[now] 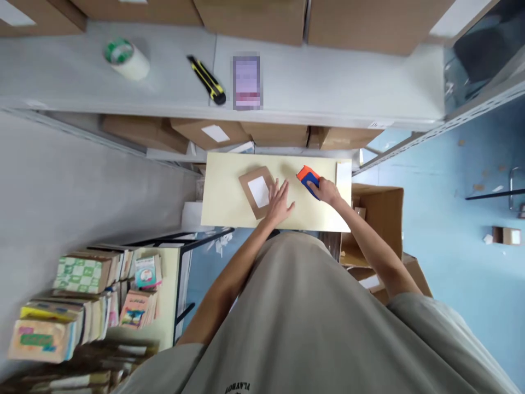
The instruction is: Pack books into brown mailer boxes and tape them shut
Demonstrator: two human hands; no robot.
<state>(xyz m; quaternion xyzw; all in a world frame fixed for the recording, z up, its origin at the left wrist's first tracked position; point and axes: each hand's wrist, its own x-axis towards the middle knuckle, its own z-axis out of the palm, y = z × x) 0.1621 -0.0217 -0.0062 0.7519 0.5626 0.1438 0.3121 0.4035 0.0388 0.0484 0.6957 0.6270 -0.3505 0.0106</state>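
Two hands work over a pale yellow desk (229,208). The left hand (280,203) lies flat with fingers spread wide, its fingertips resting on the right edge of a small brown parcel (256,191) that bears a white label. The parcel sits near the middle of the desk, slightly toward the far edge, with its long axis tilted across the desk. The right hand (327,191) is closed around an orange and blue tape dispenser (307,179), which rests on the desk just to the right of the parcel, apart from it. The left hand is the nearer one to the parcel. On the grey shelf (328,87) beyond lie a tape roll (125,57) and a yellow utility knife (207,80).
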